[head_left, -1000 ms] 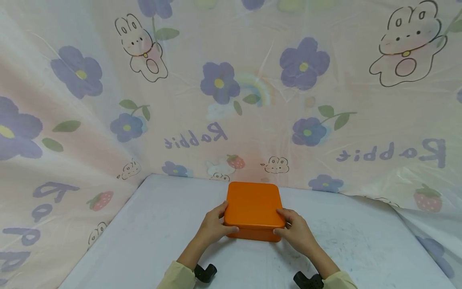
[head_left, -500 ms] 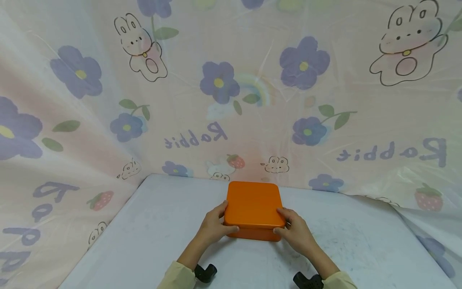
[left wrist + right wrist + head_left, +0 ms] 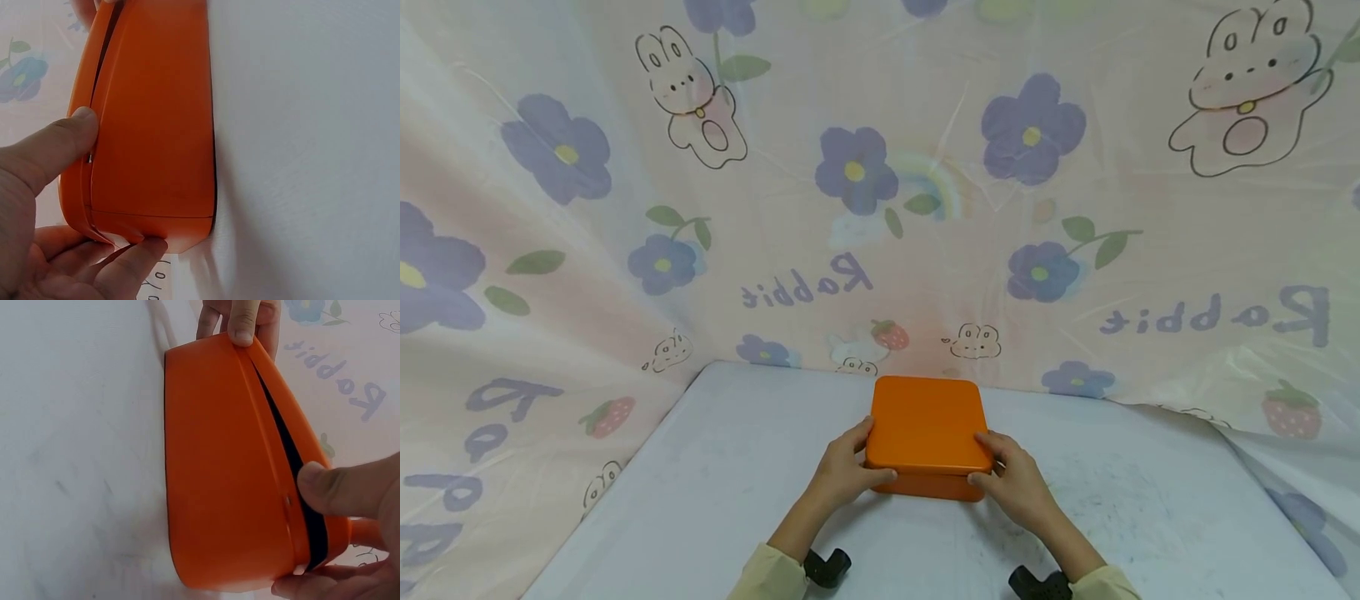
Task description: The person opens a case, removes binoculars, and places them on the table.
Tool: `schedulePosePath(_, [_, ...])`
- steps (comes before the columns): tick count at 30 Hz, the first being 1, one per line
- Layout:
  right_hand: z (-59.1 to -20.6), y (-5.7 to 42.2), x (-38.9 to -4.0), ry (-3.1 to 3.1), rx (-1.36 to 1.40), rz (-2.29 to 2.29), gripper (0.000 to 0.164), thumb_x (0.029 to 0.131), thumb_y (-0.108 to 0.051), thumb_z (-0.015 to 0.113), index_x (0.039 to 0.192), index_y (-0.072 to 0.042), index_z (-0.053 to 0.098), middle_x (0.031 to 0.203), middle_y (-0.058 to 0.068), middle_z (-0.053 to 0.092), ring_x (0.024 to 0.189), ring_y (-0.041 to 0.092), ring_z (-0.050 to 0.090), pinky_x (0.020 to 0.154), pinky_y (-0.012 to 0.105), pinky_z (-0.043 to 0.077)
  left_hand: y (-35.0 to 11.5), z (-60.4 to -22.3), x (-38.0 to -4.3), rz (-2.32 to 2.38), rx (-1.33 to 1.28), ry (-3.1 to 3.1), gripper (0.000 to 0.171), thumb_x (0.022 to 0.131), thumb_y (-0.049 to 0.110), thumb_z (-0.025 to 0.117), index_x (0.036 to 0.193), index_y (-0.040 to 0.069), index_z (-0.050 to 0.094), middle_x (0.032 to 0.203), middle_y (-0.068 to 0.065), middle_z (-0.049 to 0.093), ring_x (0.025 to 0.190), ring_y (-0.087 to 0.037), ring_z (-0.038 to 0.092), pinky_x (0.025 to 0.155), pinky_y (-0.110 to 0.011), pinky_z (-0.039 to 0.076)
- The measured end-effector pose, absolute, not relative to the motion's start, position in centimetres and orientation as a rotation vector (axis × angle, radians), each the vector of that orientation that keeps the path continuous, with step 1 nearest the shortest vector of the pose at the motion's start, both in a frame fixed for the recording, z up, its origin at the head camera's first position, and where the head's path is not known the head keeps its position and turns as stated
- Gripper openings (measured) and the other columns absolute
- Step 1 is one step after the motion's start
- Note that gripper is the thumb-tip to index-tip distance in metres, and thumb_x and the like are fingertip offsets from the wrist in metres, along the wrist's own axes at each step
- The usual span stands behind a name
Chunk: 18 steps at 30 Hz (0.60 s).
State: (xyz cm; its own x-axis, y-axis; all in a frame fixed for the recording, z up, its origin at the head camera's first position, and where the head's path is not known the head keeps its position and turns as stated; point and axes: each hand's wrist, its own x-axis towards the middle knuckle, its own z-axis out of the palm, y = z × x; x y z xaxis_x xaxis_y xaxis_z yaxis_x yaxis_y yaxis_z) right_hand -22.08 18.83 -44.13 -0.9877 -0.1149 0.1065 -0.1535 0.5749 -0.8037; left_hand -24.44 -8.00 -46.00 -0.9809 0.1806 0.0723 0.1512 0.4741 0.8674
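Note:
An orange rectangular box with rounded corners stands on the white table, its front wall facing me and its flat lid on top. At the left front corner my left hand grips the lid, thumb at the front seam and fingers round the side. My right hand holds the opposite corner likewise. In the right wrist view a dark gap runs between lid and box body, wider toward the right hand. A narrower slit shows in the left wrist view above the box body. The box's inside is hidden.
The white table spreads around the box, with grey smudges on its right side. Behind and to the left hangs a curtain printed with rabbits and flowers. Black mounts sit at both wrists by the sleeves.

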Motion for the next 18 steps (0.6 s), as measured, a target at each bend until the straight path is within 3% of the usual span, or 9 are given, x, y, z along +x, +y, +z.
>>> schedulePosePath(18, [-43.38,18.86,-22.25,-2.765,0.270,1.381,0.061,0.089,-0.005,0.067,0.143,0.002,0.041,0.153,0.026,0.030,0.135,0.041,0.042,0.101,0.045,0.047,-8.02,-45.90,-24.47,1.622,0.306,2.650,0.093,0.075,0.031,0.083,0.150,0.010,0.033,0.157,-0.004,0.032,0.136,-0.031,0.044,0.103,-0.042,0.047])
